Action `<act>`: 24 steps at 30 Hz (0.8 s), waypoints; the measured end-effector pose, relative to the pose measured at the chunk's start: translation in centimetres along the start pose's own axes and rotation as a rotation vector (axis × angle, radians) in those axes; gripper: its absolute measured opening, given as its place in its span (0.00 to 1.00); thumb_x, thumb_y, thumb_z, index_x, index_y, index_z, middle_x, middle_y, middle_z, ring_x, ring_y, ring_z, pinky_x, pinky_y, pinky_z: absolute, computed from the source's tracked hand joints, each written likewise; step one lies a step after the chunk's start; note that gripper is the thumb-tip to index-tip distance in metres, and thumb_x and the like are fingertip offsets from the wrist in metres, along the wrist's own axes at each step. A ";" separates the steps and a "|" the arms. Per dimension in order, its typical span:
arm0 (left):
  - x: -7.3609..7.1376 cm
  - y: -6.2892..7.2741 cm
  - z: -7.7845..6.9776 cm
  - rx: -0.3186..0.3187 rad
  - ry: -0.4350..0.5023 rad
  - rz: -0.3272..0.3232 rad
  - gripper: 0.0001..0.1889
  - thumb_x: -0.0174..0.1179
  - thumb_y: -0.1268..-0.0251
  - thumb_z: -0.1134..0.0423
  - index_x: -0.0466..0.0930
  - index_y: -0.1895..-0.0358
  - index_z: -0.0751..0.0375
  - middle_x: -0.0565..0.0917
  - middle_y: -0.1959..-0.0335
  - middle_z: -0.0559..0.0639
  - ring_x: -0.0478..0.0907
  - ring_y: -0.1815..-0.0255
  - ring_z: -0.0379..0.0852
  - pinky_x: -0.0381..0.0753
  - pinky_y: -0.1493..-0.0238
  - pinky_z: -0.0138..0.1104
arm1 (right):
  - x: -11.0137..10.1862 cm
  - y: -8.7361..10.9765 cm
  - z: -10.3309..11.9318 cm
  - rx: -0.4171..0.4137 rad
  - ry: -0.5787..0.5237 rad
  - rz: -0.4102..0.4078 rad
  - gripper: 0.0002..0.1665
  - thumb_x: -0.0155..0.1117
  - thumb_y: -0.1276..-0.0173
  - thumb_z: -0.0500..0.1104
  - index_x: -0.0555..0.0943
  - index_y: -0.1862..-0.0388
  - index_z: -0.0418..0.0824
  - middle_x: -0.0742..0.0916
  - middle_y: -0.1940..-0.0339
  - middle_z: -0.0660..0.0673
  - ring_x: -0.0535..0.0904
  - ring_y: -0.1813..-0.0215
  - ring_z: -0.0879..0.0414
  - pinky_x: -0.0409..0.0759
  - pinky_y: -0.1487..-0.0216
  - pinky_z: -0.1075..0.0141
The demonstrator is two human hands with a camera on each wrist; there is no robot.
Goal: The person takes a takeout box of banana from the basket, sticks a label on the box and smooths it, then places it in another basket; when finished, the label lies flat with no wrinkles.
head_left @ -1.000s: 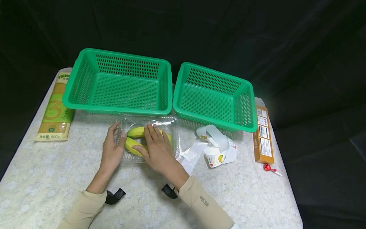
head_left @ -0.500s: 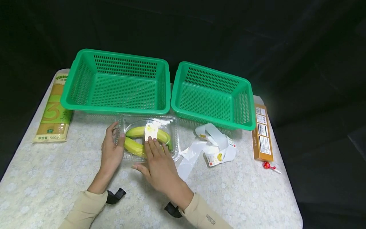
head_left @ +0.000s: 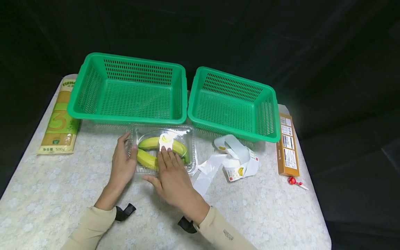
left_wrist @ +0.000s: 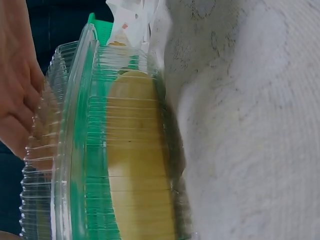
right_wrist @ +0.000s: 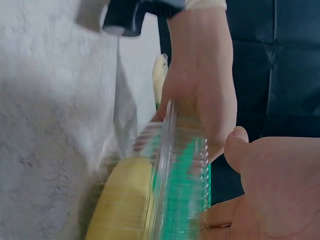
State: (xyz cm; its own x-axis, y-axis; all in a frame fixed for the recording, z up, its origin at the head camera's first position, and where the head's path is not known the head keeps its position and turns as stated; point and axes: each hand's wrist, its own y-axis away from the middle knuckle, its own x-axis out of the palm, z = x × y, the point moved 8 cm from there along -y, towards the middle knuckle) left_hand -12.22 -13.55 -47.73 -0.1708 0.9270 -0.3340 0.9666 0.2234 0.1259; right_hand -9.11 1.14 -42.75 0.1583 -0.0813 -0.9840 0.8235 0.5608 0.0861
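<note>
A clear plastic clamshell box (head_left: 194, 152) lies closed in front of the baskets, with two bananas (head_left: 148, 143) inside. On its lid sits a white banana sticker (head_left: 165, 139). My left hand (head_left: 121, 166) holds the box's left side, thumb at the lid edge and fingers along the side wall. Flat and straight-fingered, my right hand (head_left: 175, 177) rests on the lid, fingertips over the sticker's lower part. The left wrist view shows one banana (left_wrist: 140, 160) through the ribbed wall. In the right wrist view my left hand (right_wrist: 202, 90) is at the box's far end.
Two green baskets (head_left: 184, 119) (head_left: 232, 133) stand behind the box. A strip of banana stickers (head_left: 242, 156) lies curled to the right. Farther right are an orange-brown carton (head_left: 287, 149) and a red lollipop (head_left: 292, 180). A noodle packet (head_left: 59, 128) lies at left.
My right hand has slid back toward me over the lid, uncovering the sticker's upper part, and has barely shifted since half a second ago. The left hand stays on the box.
</note>
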 end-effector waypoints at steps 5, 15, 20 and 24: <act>0.0 -0.1 0.2 -0.007 0.004 -0.009 0.29 0.44 0.20 0.63 0.51 0.21 0.63 0.60 0.25 0.72 0.56 0.22 0.70 0.55 0.25 0.65 | -0.1 -2.0 -0.4 0.001 0.035 -0.011 0.49 0.40 0.22 0.68 0.60 0.23 0.30 0.65 0.21 0.33 0.60 0.20 0.36 0.62 0.20 0.50; -0.1 0.0 0.3 -0.019 0.005 -0.010 0.29 0.45 0.20 0.61 0.52 0.21 0.61 0.60 0.23 0.69 0.56 0.21 0.68 0.55 0.23 0.62 | 0.5 -3.9 -1.4 0.059 -0.044 0.024 0.48 0.37 0.21 0.68 0.57 0.21 0.32 0.60 0.18 0.35 0.54 0.17 0.39 0.59 0.19 0.48; 0.0 0.0 0.4 -0.025 -0.005 -0.015 0.29 0.44 0.20 0.62 0.52 0.21 0.62 0.60 0.24 0.69 0.55 0.21 0.68 0.55 0.23 0.62 | 0.7 -3.5 -1.5 0.079 -0.051 0.027 0.48 0.36 0.21 0.69 0.57 0.20 0.34 0.59 0.17 0.38 0.54 0.16 0.42 0.59 0.19 0.48; 0.0 -0.2 0.4 -0.029 -0.008 -0.024 0.29 0.44 0.20 0.62 0.52 0.21 0.61 0.60 0.23 0.69 0.56 0.21 0.68 0.54 0.23 0.62 | 0.7 -2.7 -1.2 0.075 -0.036 0.009 0.48 0.36 0.22 0.69 0.57 0.20 0.34 0.60 0.17 0.38 0.55 0.16 0.44 0.59 0.19 0.49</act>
State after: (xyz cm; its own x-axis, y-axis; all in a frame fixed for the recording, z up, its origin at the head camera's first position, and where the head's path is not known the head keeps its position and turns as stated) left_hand -12.29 -13.73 -48.11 -0.1921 0.9187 -0.3451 0.9562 0.2543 0.1448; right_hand -11.87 0.53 -43.87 0.1840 -0.1069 -0.9771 0.8601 0.4987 0.1074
